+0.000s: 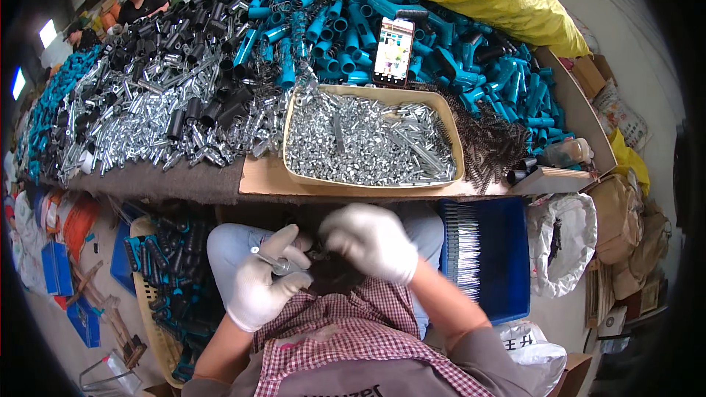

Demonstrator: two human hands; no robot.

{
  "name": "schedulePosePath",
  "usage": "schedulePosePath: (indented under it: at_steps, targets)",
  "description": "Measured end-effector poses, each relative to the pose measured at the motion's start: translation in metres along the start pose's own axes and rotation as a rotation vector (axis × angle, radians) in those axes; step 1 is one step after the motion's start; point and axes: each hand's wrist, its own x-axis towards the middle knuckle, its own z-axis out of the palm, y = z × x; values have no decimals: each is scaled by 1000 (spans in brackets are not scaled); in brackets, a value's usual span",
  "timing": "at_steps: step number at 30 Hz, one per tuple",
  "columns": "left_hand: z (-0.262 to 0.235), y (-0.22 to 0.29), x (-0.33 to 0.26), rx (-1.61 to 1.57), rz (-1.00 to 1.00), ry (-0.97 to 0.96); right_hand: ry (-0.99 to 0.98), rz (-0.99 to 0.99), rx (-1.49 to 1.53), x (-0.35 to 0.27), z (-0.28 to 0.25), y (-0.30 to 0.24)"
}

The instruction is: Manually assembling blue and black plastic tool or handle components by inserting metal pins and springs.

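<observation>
Left hand (259,285) pinching a silver metal pin (273,262); right hand (371,241) curled over black part (334,273) alongside.

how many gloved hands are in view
2: the left hand in a white glove holds a small metal rod over the lap; the right hand, also gloved, is beside it on a dark part. None seem hidden.

So our two hands meet over the lap, left hand (261,283) pinching a short metal tube (273,262) right beside the right hand (371,241), which sits on a dark part (334,273). Straight ahead of the grip on the table we've got a tray (371,93) full of small metal pieces, springs (489,143) to its right, a phone (393,51) propped behind it. Left of the grip on the floor sits a basket (158,323) of handles, and a bin (504,265) sits just right.
</observation>
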Motion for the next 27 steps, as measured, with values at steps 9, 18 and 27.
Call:
schedulePosePath:
  at_steps: [9,18,27]
  targets:
    - [4,7,-10,178,83,64,45,462,-1027,94,-69,118]
    - [-20,-12,-9,175,138,415,289,385,-231,15,-65,24]
    - [9,-4,18,-321,-59,385,-17,563,231,-68,-7,-7]
